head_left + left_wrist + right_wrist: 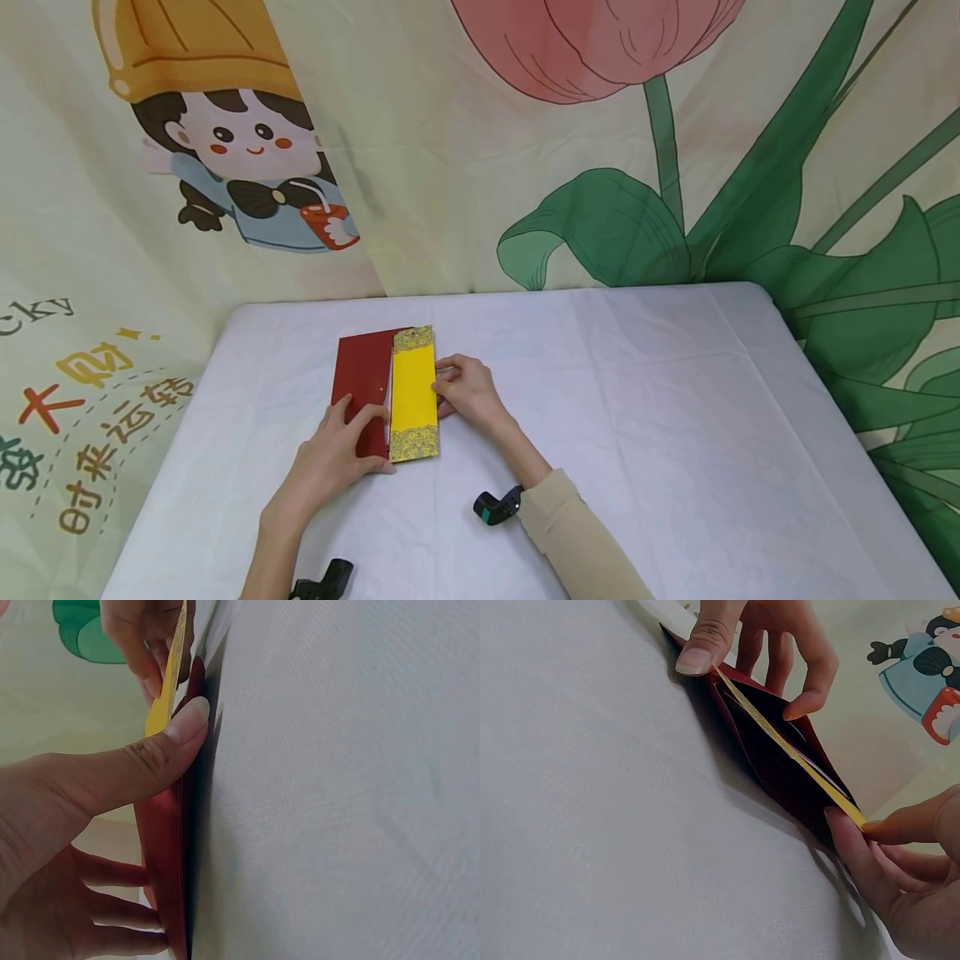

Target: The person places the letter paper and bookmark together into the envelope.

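A flat dark red envelope (360, 367) lies on the table, its mouth to the right. In the right wrist view that mouth gapes, and a thin yellow card (840, 796) stands edge-on at it. From above, the yellow card (414, 387) shows patterned bands at both ends and lies along the envelope's right side. My left hand (330, 446) holds the envelope, thumb at its near edge and fingers on its upper face. With thumb and fingers, my right hand (472, 392) pinches the card's right edge. How much of the card is inside the envelope I cannot tell.
A white cloth covers the table (660, 417). Behind it hangs a printed curtain (420, 167) with a cartoon figure and a large flower. Each wrist wears a black device, seen at the right wrist (497, 506) and left wrist (326, 579).
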Action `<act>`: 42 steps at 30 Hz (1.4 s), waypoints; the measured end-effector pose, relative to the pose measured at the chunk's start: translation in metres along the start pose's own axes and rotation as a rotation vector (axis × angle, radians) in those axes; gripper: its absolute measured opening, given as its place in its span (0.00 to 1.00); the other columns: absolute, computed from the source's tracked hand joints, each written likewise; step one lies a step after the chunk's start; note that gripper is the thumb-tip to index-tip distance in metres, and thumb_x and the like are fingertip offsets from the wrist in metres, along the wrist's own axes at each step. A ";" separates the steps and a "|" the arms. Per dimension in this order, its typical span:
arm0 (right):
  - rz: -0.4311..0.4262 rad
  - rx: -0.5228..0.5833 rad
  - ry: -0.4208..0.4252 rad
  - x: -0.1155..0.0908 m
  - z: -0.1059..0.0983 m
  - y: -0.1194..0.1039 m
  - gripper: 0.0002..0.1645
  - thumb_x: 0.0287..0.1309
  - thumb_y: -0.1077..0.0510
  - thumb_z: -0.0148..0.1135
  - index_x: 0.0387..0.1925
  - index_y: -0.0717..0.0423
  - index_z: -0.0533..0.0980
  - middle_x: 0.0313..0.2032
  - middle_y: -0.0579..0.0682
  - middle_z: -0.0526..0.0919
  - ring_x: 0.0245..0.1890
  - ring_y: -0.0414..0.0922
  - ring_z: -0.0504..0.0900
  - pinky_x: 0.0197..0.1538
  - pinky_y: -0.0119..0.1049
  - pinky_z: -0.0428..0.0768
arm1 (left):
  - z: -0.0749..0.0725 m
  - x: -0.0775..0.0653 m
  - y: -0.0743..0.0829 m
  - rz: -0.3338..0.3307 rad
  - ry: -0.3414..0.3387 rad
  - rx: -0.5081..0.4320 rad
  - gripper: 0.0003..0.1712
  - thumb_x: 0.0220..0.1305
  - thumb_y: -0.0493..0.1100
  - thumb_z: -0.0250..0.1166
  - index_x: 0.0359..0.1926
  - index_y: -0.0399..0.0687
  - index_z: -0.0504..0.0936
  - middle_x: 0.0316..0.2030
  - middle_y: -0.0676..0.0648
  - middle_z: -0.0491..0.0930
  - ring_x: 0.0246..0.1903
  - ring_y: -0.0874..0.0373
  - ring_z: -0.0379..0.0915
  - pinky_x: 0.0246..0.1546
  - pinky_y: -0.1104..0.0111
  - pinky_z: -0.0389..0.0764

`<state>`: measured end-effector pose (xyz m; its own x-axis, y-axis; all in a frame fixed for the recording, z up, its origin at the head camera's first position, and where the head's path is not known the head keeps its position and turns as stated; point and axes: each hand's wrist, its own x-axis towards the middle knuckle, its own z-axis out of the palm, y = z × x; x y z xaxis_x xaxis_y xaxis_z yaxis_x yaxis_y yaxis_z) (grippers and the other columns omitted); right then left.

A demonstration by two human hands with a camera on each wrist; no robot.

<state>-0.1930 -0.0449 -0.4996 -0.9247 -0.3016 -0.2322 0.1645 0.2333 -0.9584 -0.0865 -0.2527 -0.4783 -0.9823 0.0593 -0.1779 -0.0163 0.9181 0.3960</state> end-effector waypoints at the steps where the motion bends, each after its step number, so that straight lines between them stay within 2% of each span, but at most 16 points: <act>1: -0.002 -0.005 0.000 0.000 0.000 0.000 0.20 0.64 0.67 0.67 0.57 0.62 0.77 0.35 0.53 0.86 0.21 0.45 0.86 0.26 0.36 0.86 | 0.000 0.000 0.000 -0.002 -0.001 0.000 0.41 0.49 0.59 0.82 0.62 0.63 0.74 0.73 0.23 0.54 0.69 0.22 0.57 0.51 0.24 0.72; 34: -0.001 -0.116 0.076 0.007 0.002 -0.006 0.19 0.63 0.67 0.68 0.55 0.60 0.79 0.32 0.52 0.84 0.21 0.45 0.84 0.24 0.35 0.85 | 0.000 0.001 0.001 -0.016 0.004 -0.003 0.42 0.49 0.55 0.82 0.64 0.61 0.74 0.73 0.24 0.54 0.70 0.22 0.55 0.53 0.26 0.72; 42: 0.000 -0.082 0.055 0.005 0.006 -0.005 0.19 0.64 0.67 0.68 0.56 0.62 0.78 0.34 0.52 0.84 0.20 0.45 0.84 0.24 0.35 0.85 | 0.000 0.001 0.003 -0.022 0.002 -0.001 0.43 0.48 0.54 0.83 0.64 0.60 0.74 0.73 0.24 0.54 0.70 0.23 0.54 0.53 0.26 0.72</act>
<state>-0.1968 -0.0531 -0.4971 -0.9425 -0.2511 -0.2204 0.1377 0.3091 -0.9410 -0.0873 -0.2503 -0.4776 -0.9820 0.0380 -0.1853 -0.0386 0.9187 0.3931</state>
